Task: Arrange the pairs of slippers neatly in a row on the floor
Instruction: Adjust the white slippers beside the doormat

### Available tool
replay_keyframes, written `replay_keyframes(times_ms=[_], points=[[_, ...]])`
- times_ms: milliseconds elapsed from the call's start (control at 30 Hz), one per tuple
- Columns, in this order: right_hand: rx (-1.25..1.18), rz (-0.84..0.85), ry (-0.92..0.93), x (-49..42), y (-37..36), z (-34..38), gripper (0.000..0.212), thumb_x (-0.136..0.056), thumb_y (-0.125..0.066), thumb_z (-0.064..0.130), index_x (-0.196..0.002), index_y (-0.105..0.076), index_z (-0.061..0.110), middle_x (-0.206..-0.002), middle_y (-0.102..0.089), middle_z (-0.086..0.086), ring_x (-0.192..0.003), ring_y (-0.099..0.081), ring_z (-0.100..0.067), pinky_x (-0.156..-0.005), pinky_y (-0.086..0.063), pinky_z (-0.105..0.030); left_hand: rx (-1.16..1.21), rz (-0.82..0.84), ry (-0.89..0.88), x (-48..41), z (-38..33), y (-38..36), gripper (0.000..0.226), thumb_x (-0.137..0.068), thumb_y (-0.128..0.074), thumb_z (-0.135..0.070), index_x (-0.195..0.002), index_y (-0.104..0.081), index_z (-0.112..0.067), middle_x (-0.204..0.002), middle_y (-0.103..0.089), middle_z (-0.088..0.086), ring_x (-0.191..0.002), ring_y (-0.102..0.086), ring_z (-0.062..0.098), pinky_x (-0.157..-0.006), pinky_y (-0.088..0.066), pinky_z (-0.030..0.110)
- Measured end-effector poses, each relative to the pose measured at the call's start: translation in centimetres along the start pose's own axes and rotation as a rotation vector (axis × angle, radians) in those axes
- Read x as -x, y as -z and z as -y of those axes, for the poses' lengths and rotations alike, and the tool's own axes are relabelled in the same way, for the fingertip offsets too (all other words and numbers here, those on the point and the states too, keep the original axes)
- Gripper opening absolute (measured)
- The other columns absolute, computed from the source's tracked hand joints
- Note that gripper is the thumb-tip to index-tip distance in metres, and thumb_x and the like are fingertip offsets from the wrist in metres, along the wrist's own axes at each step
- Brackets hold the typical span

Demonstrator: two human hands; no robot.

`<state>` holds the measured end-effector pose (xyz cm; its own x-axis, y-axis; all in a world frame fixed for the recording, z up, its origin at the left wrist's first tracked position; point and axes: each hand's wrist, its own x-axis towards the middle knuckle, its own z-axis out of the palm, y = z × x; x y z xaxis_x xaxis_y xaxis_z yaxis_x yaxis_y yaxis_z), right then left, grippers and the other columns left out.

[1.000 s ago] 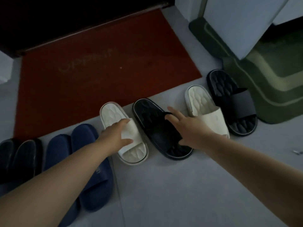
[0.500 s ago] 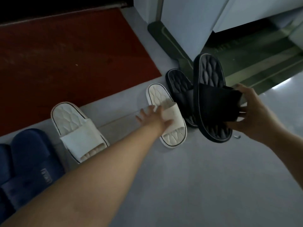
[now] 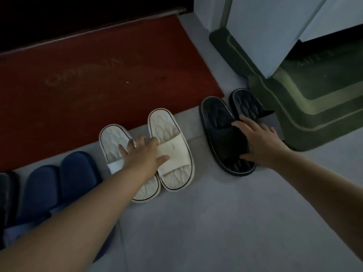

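A grey tiled floor (image 3: 216,222) fills the lower half of the dim view, from 6 o'clock out to both sides. At 10 o'clock lies a large red doormat (image 3: 78,95) with faint lettering too worn to read; its far edge meets a dark threshold at 12 o'clock. A pale upright panel (image 3: 265,36) stands at 1 o'clock. At its foot, towards 3 o'clock, a green mat (image 3: 314,114) with lighter stripes lies on the floor.

The slippers sit in a row along the near edge of the red doormat, from 9 o'clock to 2 o'clock. A dark pair (image 3: 7,193) is cut off by the frame at 9 o'clock. Next comes a blue pair (image 3: 78,173), partly hidden by the left forearm. The two white slippers (image 3: 172,138) lie side by side at the centre, touching along their inner edges. The two black slippers (image 3: 218,122) lie at 2 o'clock, apart from the white pair. The farther one is just beside the green mat.

The left hand (image 3: 143,156) lies flat with its fingers spread across the straps of both white slippers, holding nothing. The right hand (image 3: 259,142) rests on the strap of the nearer black slipper with its fingers straight and splayed, not curled round it.
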<state>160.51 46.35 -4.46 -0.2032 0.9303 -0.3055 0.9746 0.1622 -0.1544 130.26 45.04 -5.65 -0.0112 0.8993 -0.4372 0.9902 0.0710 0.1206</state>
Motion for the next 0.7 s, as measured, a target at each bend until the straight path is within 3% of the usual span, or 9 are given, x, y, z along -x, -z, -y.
replay_keyframes(times_ms=[100,200,333,467,567,700], points=[[0.099,0.018,0.037,-0.5,-0.4,-0.7,0.107,-0.059,-0.069,0.066,-0.142,-0.005,0.042,-0.156,0.002,0.003,-0.139,-0.01,-0.034,-0.11,-0.018,-0.054,0.051,0.003,0.008,0.6,1.2,0.2,0.067,-0.077,-0.049,-0.064,-0.134,-0.026,-0.037,-0.152,-0.014,0.009,-0.135,-0.022,0.04,-0.114,-0.014,0.056],[0.021,-0.073,-0.036,-0.8,0.9,-2.6,0.108,-0.048,-0.036,0.09,-0.141,-0.007,0.043,-0.156,-0.011,-0.003,-0.142,-0.008,-0.033,-0.112,-0.009,-0.056,0.166,0.034,-0.025,1.3,2.5,0.5,0.077,-0.076,-0.057,-0.059,-0.14,-0.018,-0.04,-0.152,-0.014,0.009,-0.132,-0.034,0.037,-0.11,-0.03,0.048],[0.194,0.14,-0.098,-1.4,2.3,-5.0,0.107,-0.058,-0.051,0.08,-0.143,0.0,0.041,-0.148,-0.031,-0.007,-0.138,-0.026,-0.031,-0.113,-0.003,-0.055,0.199,0.08,-0.159,1.4,3.4,0.7,0.077,-0.078,-0.063,-0.049,-0.14,-0.019,-0.042,-0.149,-0.031,0.004,-0.13,-0.035,0.031,-0.107,-0.034,0.042],[0.189,0.179,0.035,-2.4,2.1,-2.9,0.09,-0.073,-0.062,0.059,-0.142,-0.006,0.045,-0.132,-0.044,-0.012,-0.128,-0.039,-0.032,-0.113,-0.004,-0.052,0.216,0.121,-0.203,1.2,3.6,0.5,0.074,-0.079,-0.065,-0.043,-0.139,-0.022,-0.043,-0.141,-0.044,0.001,-0.127,-0.034,0.029,-0.105,-0.032,0.04],[0.209,0.208,0.009,-2.9,2.3,-1.8,0.074,-0.077,-0.063,0.051,-0.139,-0.024,0.039,-0.131,-0.042,-0.012,-0.129,-0.038,-0.031,-0.114,-0.004,-0.05,0.279,0.12,-0.236,1.0,3.7,0.9,0.068,-0.078,-0.067,-0.037,-0.136,-0.032,-0.038,-0.119,-0.054,-0.003,-0.116,-0.045,0.024,-0.097,-0.037,0.033],[0.15,0.294,0.015,-2.5,2.5,-1.7,0.06,-0.078,-0.064,0.047,-0.131,-0.038,0.033,-0.131,-0.042,-0.006,-0.129,-0.038,-0.026,-0.115,-0.002,-0.046,0.351,0.163,-0.296,1.3,3.5,1.0,0.056,-0.079,-0.069,-0.026,-0.129,-0.044,-0.029,-0.092,-0.041,-0.01,-0.091,-0.048,0.013,-0.083,-0.037,0.023]])
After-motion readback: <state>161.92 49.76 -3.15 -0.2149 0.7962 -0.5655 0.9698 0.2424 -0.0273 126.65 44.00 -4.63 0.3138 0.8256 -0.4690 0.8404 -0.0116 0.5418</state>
